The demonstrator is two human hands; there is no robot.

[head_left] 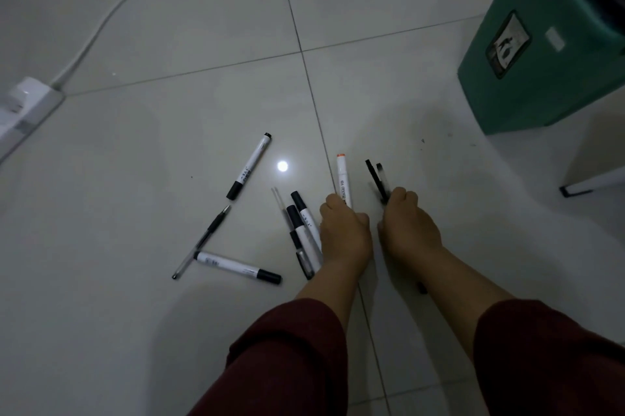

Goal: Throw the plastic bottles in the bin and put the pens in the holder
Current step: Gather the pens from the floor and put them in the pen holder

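Note:
Pens and markers lie scattered on the pale tiled floor. My left hand is closed around a white marker with an orange cap, which sticks up past my fingers. My right hand grips dark pens, slightly blurred. Just left of my left hand lies a cluster of white markers with black caps. Farther left are a white marker, a thin black-grip pen and another white marker. The green bin stands at the upper right. No bottle or pen holder shows.
A white power strip with a cable running away lies at the left edge. A pale furniture edge sits at the right below the bin. A ceiling light reflects on the tile near the pens. My dark red sleeves fill the bottom.

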